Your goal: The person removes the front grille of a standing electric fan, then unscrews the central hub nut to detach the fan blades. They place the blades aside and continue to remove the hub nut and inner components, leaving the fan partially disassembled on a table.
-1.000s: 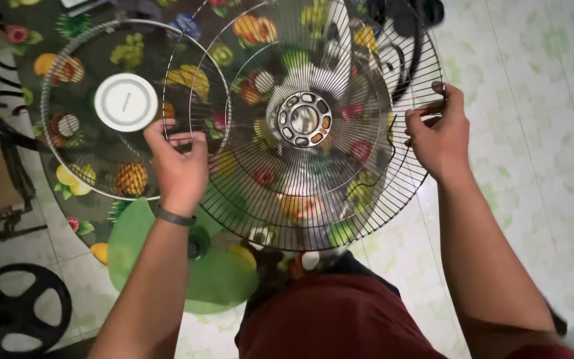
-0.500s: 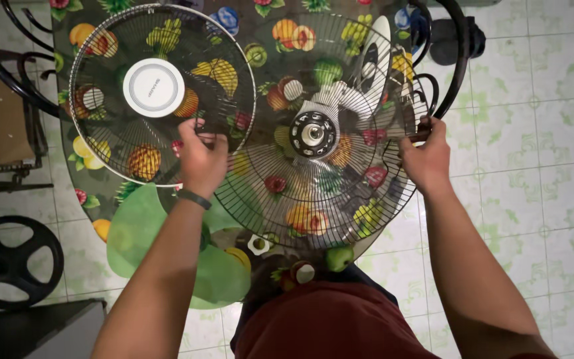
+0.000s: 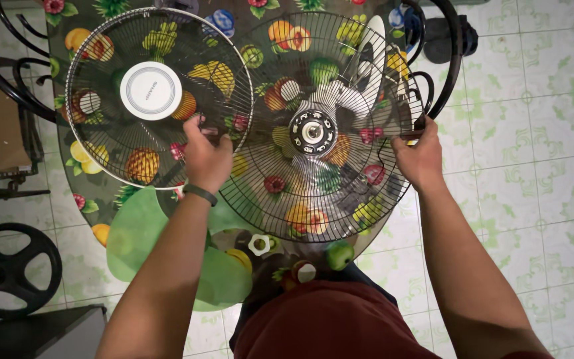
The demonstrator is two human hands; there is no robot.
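Two hands clamped on rear fan grille (image 3: 313, 193), lying flat over fruit-print table (image 3: 101, 193), motor hub (image 3: 312, 131) at centre. Left hand (image 3: 206, 156) grips left rim, right hand (image 3: 418, 156) right rim; both equally near. Front grille (image 3: 111, 143) overlaps at left; green blade (image 3: 141, 239) beneath.

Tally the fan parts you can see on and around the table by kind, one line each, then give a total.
Wire grilles: 2, the rear grille gripped by the left hand and right hand, and the front grille with a white centre cap.
Green fan blade: 1
Black round base: 1
Total: 4
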